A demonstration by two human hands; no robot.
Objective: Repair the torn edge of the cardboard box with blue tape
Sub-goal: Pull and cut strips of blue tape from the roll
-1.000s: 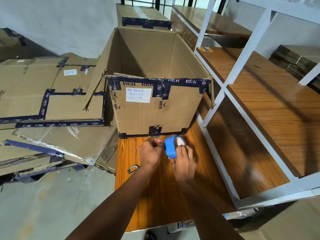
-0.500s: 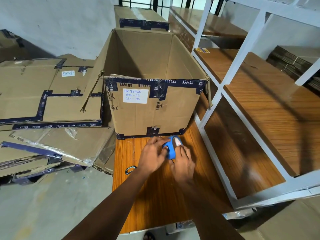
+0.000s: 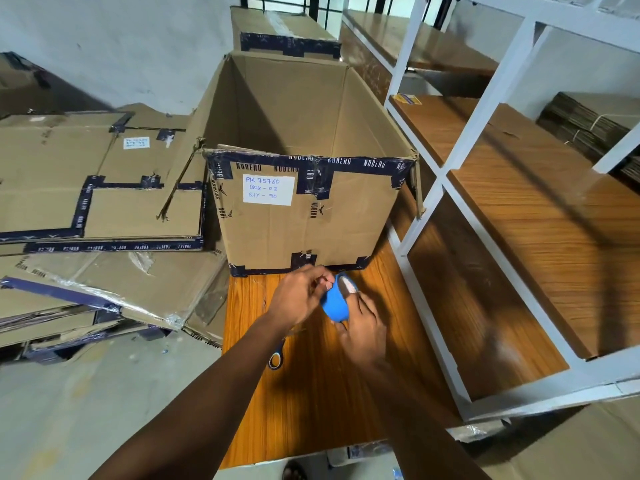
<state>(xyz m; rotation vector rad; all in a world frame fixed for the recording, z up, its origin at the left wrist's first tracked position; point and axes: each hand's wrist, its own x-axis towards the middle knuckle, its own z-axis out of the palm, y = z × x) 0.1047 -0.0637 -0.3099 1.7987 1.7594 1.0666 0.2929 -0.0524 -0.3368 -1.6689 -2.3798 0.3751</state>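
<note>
An open cardboard box (image 3: 304,223) with dark printed tape along its rim and a white label stands on the wooden table (image 3: 311,403). Its left front corner is split, with a loose strip hanging at the edge. Just in front of the box, my right hand (image 3: 363,327) grips a blue tape roll (image 3: 335,301). My left hand (image 3: 301,296) pinches at the top of the roll with its fingertips. Both hands hover above the table, a little short of the box's bottom edge.
Flattened cardboard boxes (image 3: 100,209) lie stacked to the left. A white metal rack with wooden shelves (image 3: 519,216) stands on the right. Scissors (image 3: 277,356) lie on the table under my left forearm. Another taped box (image 3: 284,32) sits behind the open one.
My left hand's fingers have shifted over the top of the roll, and the roll has turned slightly in my right hand. The view has dipped a little.
</note>
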